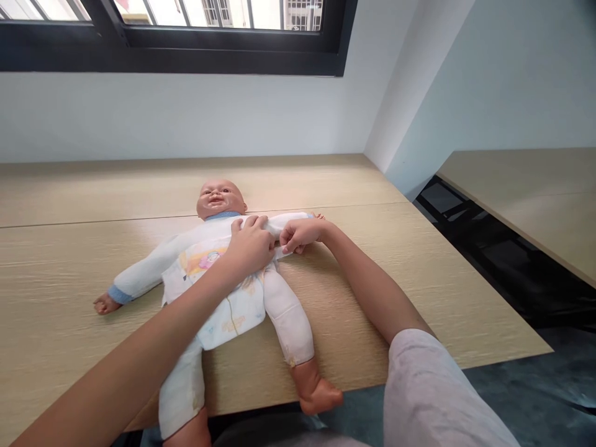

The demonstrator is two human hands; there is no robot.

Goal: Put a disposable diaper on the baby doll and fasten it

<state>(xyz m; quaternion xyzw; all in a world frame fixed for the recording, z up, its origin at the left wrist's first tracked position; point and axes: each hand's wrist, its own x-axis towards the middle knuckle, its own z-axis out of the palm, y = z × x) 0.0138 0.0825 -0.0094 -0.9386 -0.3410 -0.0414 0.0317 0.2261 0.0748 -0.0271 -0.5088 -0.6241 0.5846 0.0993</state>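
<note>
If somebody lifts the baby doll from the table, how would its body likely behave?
The baby doll would probably flop at its limbs, which look cloth-covered and lie splayed. Its head looks smooth and moulded, so it may stay rigid and feel slightly slippery.

Bald baby doll [207, 233], dressed in white with blue collar and cuffs, laid on back on wooden tabletop [69, 261]. Head placed farthest away, arms spread wide, legs parted, bare feet extended to near edge. White diaper [239, 313], printed with yellow-and-pink picture at waist and pale patterns below, laid across belly and hips; side strip stretched outward near doll's left arm.
</note>
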